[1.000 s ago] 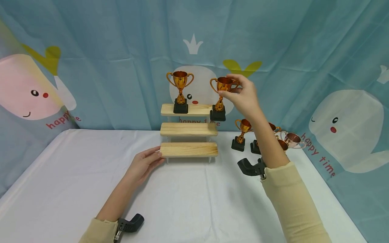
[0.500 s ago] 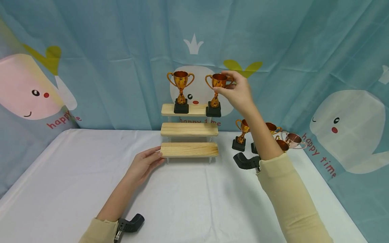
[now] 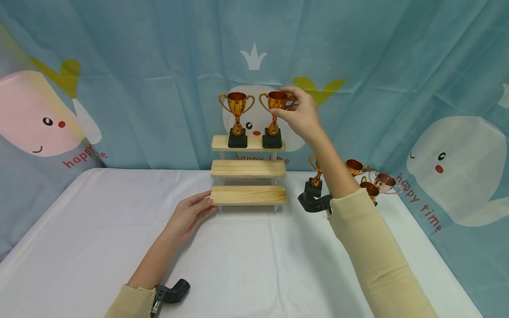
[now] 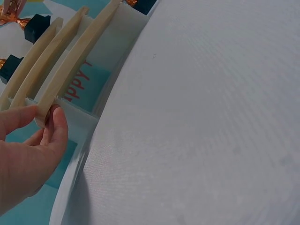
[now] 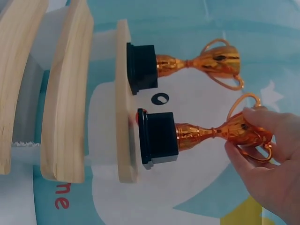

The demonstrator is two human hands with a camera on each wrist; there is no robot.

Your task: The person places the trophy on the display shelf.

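Head view showed the right hand (image 3: pixel 300 112) gripping a gold trophy cup (image 3: pixel 273 127), thumb and fingers about its bowl and three-o'clock handle, while the left hand (image 3: pixel 190 217), at eight o'clock of the three-tier wooden stand (image 3: pixel 248 168), pinched the near end of the bottom plank (image 3: pixel 248 195). From where I stood, the held cup was upright over the top plank (image 3: pixel 254 143), at three o'clock of its standing twin (image 3: pixel 237 126); the right wrist view left a slim gap under its black base (image 5: pixel 161 137), so I judged it not quite seated. Doing this well, to my mind, called for a level base, square to the plank's front edge and in line with the twin, then a gentle lowering until the whole underside met wood. With the hold so high, a hasty release could tip it; slow fingers, freed cleanly from that handle, seemed wise. The left hand needed only to steady, never tug. A rose-copper trophy (image 3: pixel 385 182) stood beyond the stand's three o'clock.
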